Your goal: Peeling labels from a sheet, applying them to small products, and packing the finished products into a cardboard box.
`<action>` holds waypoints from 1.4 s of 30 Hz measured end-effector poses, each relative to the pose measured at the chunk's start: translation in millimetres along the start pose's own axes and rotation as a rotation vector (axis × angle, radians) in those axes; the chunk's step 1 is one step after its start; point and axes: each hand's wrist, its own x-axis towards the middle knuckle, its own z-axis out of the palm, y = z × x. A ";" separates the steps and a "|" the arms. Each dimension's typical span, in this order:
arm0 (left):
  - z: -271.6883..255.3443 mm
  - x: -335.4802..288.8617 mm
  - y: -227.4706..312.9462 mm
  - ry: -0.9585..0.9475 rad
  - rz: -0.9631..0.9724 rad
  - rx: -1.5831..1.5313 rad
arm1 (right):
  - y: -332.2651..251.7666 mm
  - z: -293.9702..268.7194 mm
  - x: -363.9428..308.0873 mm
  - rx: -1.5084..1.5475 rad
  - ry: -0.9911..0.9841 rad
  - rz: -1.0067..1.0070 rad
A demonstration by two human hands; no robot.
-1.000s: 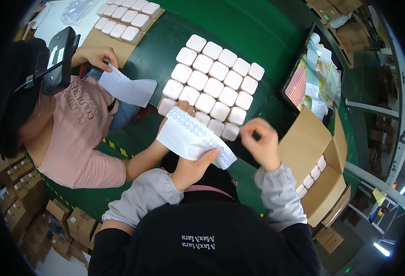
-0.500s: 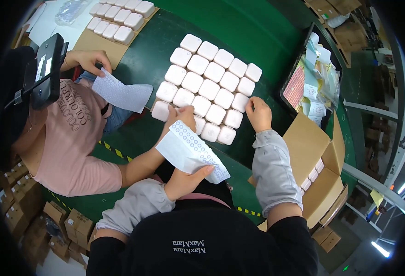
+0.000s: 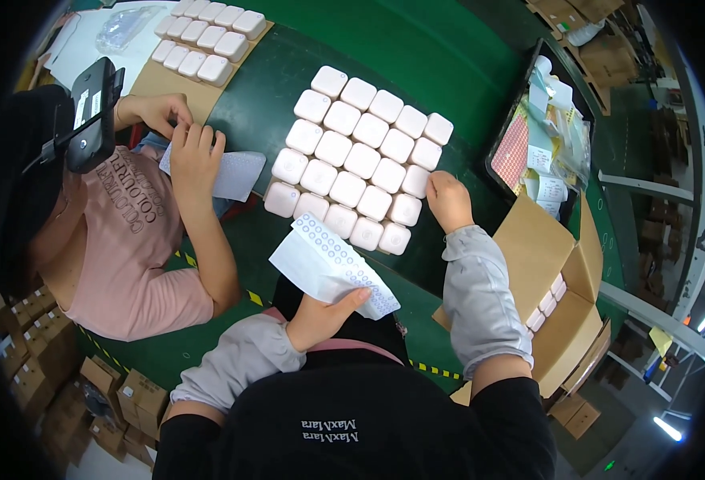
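Observation:
My left hand [image 3: 320, 318] is closed on a sheet of small round stickers [image 3: 319, 260], thumb on top, just in front of a block of white rounded-square cases [image 3: 361, 160] standing in rows on the table. At the block's right side is my right hand [image 3: 451, 202]. Its fingers are curled together against the edge of a case; whether anything small is between them is hidden. Some cases bear a faint round mark on top. To the left, a co-worker's two hands [image 3: 190, 152] are together over another sticker sheet [image 3: 239, 174].
More white cases [image 3: 212, 36] stand on cardboard at the far left. A black tray [image 3: 496, 164] of papers and plastic bags lies at the right. Nearer me, an open carton [image 3: 556, 336] holds white cases. The co-worker [image 3: 140, 264] sits close to my left arm.
The co-worker's near hand has left the front of the case block and moved back left to their own sticker sheet. My hands have hardly moved.

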 end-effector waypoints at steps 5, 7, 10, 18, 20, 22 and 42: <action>2.1 1.3 7.4 0.002 0.030 0.050 | -22.4 -25.0 -14.4 -0.272 -0.186 -0.023; 3.9 2.0 9.7 -0.005 0.038 0.059 | -38.8 -52.7 -17.4 -0.205 -0.061 -0.001; 9.9 1.0 13.5 0.076 0.022 0.016 | -69.0 -97.2 -34.1 0.359 -0.077 0.058; 28.3 11.9 12.3 0.024 -0.023 -0.203 | -145.5 -131.0 -83.5 1.290 -0.230 0.513; 32.2 15.5 13.2 -0.007 -0.042 -0.173 | -144.8 -126.3 -89.4 1.148 -0.126 0.459; 35.5 16.0 14.5 -0.005 -0.054 -0.122 | -144.7 -128.0 -89.0 1.004 -0.032 0.403; 27.4 12.0 28.1 -0.010 -0.067 0.081 | -152.4 -136.0 -67.8 0.473 0.074 -0.005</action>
